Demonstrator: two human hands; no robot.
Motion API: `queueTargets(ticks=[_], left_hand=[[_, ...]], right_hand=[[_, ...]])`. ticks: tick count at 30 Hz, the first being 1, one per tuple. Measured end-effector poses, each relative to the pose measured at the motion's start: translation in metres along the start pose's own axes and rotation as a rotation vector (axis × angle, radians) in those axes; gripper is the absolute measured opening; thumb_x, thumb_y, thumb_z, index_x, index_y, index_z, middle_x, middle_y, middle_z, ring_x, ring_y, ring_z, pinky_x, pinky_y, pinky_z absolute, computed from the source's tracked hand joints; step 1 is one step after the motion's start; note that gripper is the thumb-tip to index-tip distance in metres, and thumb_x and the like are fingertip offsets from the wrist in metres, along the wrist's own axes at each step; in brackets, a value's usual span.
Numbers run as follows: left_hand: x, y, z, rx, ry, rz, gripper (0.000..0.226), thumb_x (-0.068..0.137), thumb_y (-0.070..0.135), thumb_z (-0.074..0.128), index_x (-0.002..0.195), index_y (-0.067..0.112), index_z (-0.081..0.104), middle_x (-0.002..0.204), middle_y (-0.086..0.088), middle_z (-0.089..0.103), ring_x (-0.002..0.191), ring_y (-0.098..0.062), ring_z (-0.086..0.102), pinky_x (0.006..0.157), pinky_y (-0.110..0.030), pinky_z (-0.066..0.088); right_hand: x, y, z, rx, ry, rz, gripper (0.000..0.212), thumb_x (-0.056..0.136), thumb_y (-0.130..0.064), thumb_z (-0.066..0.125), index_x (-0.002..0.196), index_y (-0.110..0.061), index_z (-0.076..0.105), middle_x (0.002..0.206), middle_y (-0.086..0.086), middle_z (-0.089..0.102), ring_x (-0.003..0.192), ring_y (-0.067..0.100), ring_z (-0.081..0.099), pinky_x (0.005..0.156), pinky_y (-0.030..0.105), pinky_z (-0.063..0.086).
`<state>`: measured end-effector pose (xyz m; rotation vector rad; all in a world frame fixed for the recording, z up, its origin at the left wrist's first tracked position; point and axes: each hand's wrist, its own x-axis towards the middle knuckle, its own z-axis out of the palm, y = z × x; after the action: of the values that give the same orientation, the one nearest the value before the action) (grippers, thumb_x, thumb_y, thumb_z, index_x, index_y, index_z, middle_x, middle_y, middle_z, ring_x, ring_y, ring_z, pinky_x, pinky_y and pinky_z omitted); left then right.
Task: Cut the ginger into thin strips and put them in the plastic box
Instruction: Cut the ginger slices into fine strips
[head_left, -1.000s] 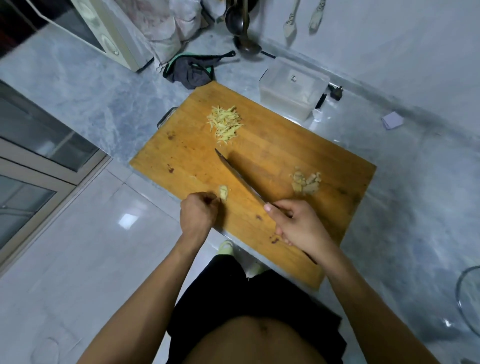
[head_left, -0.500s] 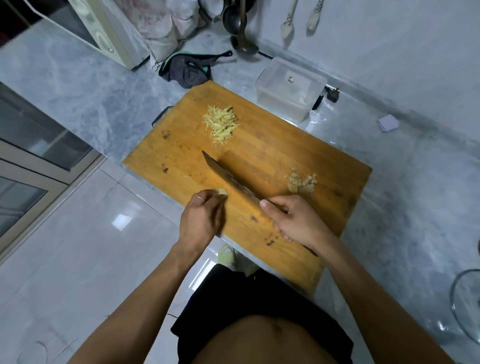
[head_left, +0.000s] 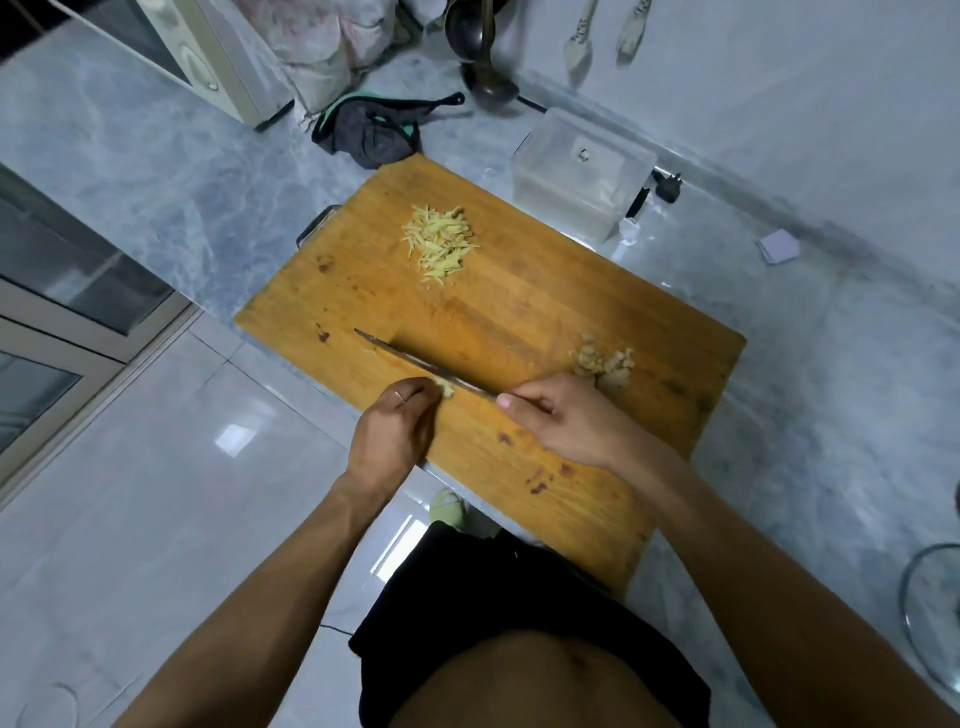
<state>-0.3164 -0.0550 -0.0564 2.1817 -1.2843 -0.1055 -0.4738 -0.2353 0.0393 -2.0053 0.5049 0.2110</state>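
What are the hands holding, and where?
Right hand grips the knife by its handle; left hand holds a ginger piece at the near end.

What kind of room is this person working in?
Most likely a home kitchen. A wooden cutting board with cut ginger strips lies on a marble counter, ladles hang on the wall, and a microwave-like appliance stands in the corner.
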Motion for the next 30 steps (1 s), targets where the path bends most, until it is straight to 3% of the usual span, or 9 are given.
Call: queueTargets(ticks=[2, 5, 10, 13, 16, 19, 22, 26, 30], left_hand=[[0.008, -0.008, -0.006, -0.015, -0.014, 0.122, 0.029, 0.088, 0.015, 0.052, 0.102, 0.005, 0.075, 0.108, -0.009, 0.071, 0.096, -0.018, 0.06, 0.066, -0.034, 0.059], [0.013, -0.018, -0.014, 0.024, -0.05, 0.26, 0.025, 0.087, 0.011, 0.055, 0.1, 0.005, 0.075, 0.105, -0.008, 0.071, 0.095, -0.019, 0.062, 0.064, -0.031, 0.057], [0.005, -0.016, -0.009, 0.138, -0.082, 0.222, 0.033, 0.074, -0.004, 0.074, 0.106, 0.005, 0.073, 0.108, -0.01, 0.07, 0.093, -0.03, 0.066, 0.066, -0.035, 0.058], [-0.004, -0.005, -0.003, 0.169, -0.074, 0.12, 0.034, 0.081, 0.001, 0.068, 0.115, 0.004, 0.069, 0.117, -0.013, 0.067, 0.1, -0.034, 0.064, 0.071, -0.041, 0.058], [-0.012, 0.006, 0.0, 0.134, -0.035, 0.071, 0.034, 0.09, 0.012, 0.056, 0.121, 0.005, 0.066, 0.123, -0.012, 0.064, 0.109, -0.032, 0.061, 0.08, -0.038, 0.056], [-0.02, 0.012, 0.004, 0.138, -0.053, 0.075, 0.042, 0.078, -0.002, 0.068, 0.119, 0.002, 0.067, 0.12, -0.014, 0.065, 0.11, -0.033, 0.061, 0.075, -0.04, 0.059], [-0.023, 0.017, 0.005, 0.144, -0.077, 0.029, 0.043, 0.078, -0.002, 0.062, 0.121, 0.002, 0.066, 0.123, -0.013, 0.063, 0.114, -0.03, 0.06, 0.075, -0.037, 0.058], [-0.022, 0.022, 0.006, 0.164, -0.07, 0.064, 0.037, 0.09, 0.004, 0.049, 0.124, 0.001, 0.063, 0.121, -0.013, 0.062, 0.115, -0.032, 0.058, 0.086, -0.039, 0.054], [-0.021, 0.025, 0.004, 0.168, -0.028, 0.058, 0.036, 0.088, -0.003, 0.057, 0.122, 0.003, 0.064, 0.106, -0.012, 0.063, 0.098, -0.031, 0.057, 0.07, -0.036, 0.05]], right_hand=[[-0.005, -0.002, 0.0, 0.007, -0.029, 0.021, 0.047, 0.105, -0.043, 0.047, 0.058, -0.039, 0.051, 0.058, 0.011, 0.035, 0.049, 0.021, 0.036, 0.051, 0.037, 0.032], [-0.007, -0.006, -0.001, 0.053, -0.003, 0.056, 0.049, 0.104, -0.045, 0.047, 0.065, -0.014, 0.045, 0.065, 0.028, 0.044, 0.048, 0.022, 0.039, 0.053, 0.035, 0.037], [-0.009, -0.004, 0.002, 0.055, 0.048, 0.053, 0.05, 0.104, -0.042, 0.049, 0.062, -0.018, 0.038, 0.057, 0.011, 0.045, 0.045, 0.017, 0.041, 0.052, 0.032, 0.039], [-0.013, -0.002, 0.007, 0.006, 0.092, -0.019, 0.049, 0.105, -0.036, 0.05, 0.06, -0.022, 0.036, 0.053, -0.005, 0.032, 0.047, 0.01, 0.032, 0.051, 0.027, 0.027], [-0.014, 0.0, 0.008, -0.019, 0.137, -0.034, 0.048, 0.104, -0.039, 0.05, 0.059, -0.026, 0.038, 0.054, -0.005, 0.031, 0.048, 0.009, 0.03, 0.05, 0.029, 0.024], [-0.014, 0.003, 0.007, -0.034, 0.129, -0.032, 0.047, 0.103, -0.041, 0.05, 0.06, -0.024, 0.044, 0.054, -0.003, 0.033, 0.048, 0.012, 0.031, 0.051, 0.03, 0.025], [-0.015, 0.004, 0.009, -0.059, 0.108, -0.03, 0.045, 0.104, -0.04, 0.048, 0.083, -0.004, 0.065, 0.055, -0.005, 0.038, 0.047, 0.008, 0.033, 0.048, 0.023, 0.024], [-0.021, 0.005, 0.018, -0.095, 0.084, -0.002, 0.04, 0.103, -0.046, 0.047, 0.092, -0.015, 0.071, 0.056, -0.002, 0.051, 0.049, 0.007, 0.043, 0.051, 0.029, 0.034], [-0.029, 0.001, 0.022, -0.167, 0.067, 0.035, 0.042, 0.101, -0.052, 0.048, 0.122, -0.023, 0.069, 0.087, -0.014, 0.068, 0.086, 0.011, 0.062, 0.072, 0.029, 0.049]])
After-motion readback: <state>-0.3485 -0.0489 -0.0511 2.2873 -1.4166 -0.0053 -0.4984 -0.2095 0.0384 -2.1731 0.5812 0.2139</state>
